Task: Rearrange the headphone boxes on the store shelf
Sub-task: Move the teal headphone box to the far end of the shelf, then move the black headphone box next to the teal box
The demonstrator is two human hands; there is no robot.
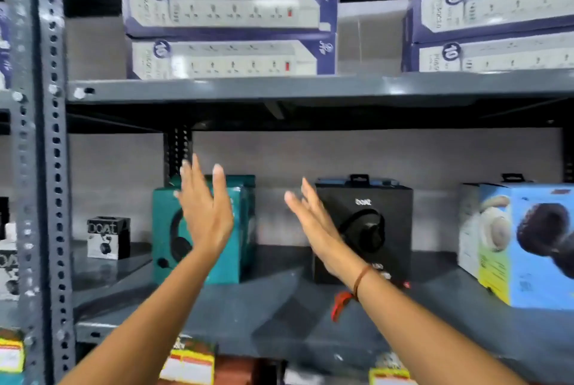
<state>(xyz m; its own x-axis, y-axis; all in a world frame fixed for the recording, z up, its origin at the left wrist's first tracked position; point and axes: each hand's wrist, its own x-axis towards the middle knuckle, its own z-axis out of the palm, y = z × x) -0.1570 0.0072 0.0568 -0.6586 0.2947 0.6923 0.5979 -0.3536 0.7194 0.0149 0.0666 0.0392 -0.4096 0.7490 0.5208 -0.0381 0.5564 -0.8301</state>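
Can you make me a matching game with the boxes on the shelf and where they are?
Things:
1. teal box
2. black box
3. blue box
4. small box

Places:
A. behind the right hand
B. far left, near the post
C. behind the left hand
D. far right

Pairs: 1-C, 2-A, 3-D, 4-B

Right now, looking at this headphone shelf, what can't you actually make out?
Head view only:
- Teal box: its front picture is partly hidden by the left hand.
- Black box: its left side is hidden behind the right hand; the small print is blurred.
- Blue box: cut off by the right edge.
- Whether either open hand touches a box: unclear.
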